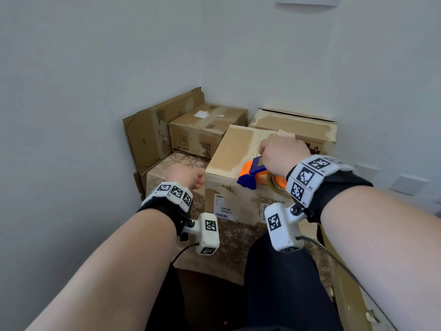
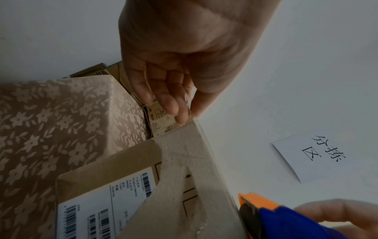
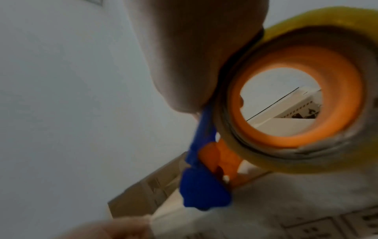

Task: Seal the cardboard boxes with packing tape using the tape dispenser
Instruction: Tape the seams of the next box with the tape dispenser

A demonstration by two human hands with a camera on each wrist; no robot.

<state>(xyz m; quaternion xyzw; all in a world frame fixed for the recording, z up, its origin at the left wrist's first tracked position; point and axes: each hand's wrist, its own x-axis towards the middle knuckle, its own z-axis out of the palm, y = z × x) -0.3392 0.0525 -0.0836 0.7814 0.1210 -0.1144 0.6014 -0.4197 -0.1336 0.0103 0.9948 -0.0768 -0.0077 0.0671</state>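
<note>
A worn cardboard box (image 1: 233, 149) stands on the cloth-covered table, flaps down, with a shipping label on its near side (image 2: 106, 202). My right hand (image 1: 281, 154) grips the blue and orange tape dispenser (image 1: 253, 173) at the box's near top edge. The yellowish tape roll (image 3: 296, 163) sits under my palm. My left hand (image 1: 191, 176) is at the box's near left corner. Its thumb and fingertips (image 2: 180, 116) meet on what looks like a thin clear strip of tape, which runs along the edge to the dispenser (image 2: 286, 223).
Behind stand a taped brown box (image 1: 207, 125), a pale torn box (image 1: 293, 123) and a flattened carton (image 1: 143, 139) against the wall corner. The floral tablecloth (image 1: 171, 168) hangs over the table's front. My knee in dark trousers (image 1: 281, 271) is just below. A paper sign (image 2: 317, 158) hangs on the wall.
</note>
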